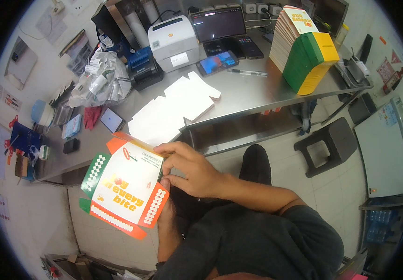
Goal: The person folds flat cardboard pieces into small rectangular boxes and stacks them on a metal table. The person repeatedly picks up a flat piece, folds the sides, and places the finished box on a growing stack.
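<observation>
A partly folded food carton [131, 186], white with orange and green flaps and printed lettering, is held up in front of me, off the table. My left hand [166, 211] grips it from behind at its lower right edge, most of the fingers hidden by the card. At the upper right edge, my right hand [185, 169] has its fingers closed around a side flap, thumb against the card. Just beyond the carton, a stack of flat white carton blanks [164, 114] lies on the steel table [248, 88], plain side up.
A tall stack of green and yellow folded cartons [309, 63] stands on the right of the table. Behind are a label printer [173, 42], a laptop [218, 25], a tablet [218, 63] and a pen [248, 73]. A bag of crumpled paper [101, 79] sits left; a dark stool [327, 147] stands right.
</observation>
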`<move>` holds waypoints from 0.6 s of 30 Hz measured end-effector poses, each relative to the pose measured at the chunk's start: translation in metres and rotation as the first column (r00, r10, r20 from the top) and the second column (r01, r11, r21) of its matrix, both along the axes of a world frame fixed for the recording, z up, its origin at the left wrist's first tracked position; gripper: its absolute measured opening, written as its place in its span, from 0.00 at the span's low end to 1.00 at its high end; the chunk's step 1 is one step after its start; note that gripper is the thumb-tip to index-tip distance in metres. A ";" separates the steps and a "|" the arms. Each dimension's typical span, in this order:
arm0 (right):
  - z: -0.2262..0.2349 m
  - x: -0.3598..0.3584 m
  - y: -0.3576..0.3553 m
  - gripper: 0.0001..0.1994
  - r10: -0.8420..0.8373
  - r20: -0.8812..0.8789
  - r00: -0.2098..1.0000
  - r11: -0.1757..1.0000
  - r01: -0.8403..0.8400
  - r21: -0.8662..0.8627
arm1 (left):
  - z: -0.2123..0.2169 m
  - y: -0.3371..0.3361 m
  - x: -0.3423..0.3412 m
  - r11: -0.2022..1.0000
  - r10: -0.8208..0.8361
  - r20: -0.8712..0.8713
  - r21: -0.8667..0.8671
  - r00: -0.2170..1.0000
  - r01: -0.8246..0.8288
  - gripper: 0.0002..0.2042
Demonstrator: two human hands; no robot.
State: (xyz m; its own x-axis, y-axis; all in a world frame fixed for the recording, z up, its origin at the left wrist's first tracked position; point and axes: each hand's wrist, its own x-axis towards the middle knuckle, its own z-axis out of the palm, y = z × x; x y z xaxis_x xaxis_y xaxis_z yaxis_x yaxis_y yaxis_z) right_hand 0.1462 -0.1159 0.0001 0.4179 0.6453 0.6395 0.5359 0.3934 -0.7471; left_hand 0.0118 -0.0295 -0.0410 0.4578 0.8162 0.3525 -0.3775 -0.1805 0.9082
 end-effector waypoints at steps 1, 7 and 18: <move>0.000 0.000 0.000 0.13 0.001 0.015 1.000 1.000 -0.001 -0.008 | 0.003 -0.001 -0.001 0.998 0.031 -0.033 0.056 0.999 -0.029 0.13; 0.012 0.004 -0.008 0.30 0.078 0.100 0.992 0.997 -0.080 0.014 | 0.013 0.010 -0.012 0.990 0.089 -0.271 0.129 0.958 -0.055 0.11; -0.003 -0.009 0.009 0.19 -0.108 0.173 0.979 0.985 0.082 0.149 | -0.007 0.023 -0.017 0.963 -0.030 -0.441 0.228 0.897 0.145 0.13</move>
